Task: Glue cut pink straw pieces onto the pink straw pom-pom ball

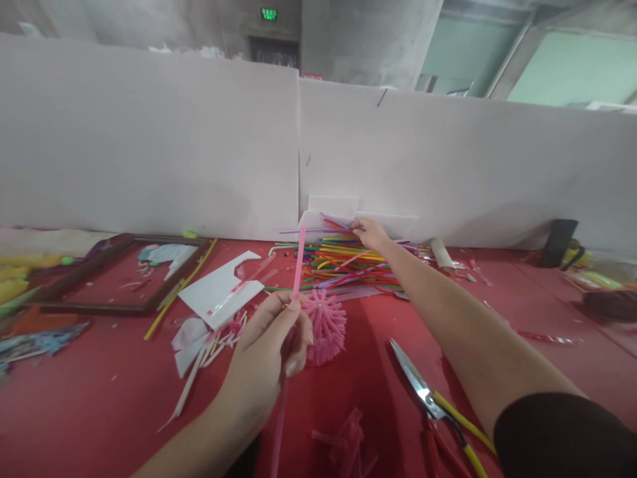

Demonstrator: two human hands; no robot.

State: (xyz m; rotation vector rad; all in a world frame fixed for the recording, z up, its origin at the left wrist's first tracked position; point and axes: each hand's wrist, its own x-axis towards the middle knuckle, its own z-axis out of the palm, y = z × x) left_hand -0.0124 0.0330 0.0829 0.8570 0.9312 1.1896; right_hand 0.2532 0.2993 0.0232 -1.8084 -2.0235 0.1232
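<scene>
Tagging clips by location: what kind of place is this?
Likely a craft workbench in a workshop: red table with a pile of coloured straws, scissors, white partition boards, bare concrete walls behind.

My left hand (271, 352) sits close in front of me, fingers (293, 309) pinched together and pointing up. My right arm stretches far forward, its hand (369, 232) palm down with fingers curled.

glossy plastic straws (348, 259), a matt red cloth table cover (99, 398), shiny metal scissors (415, 378), a dark wooden frame (119, 272).
</scene>
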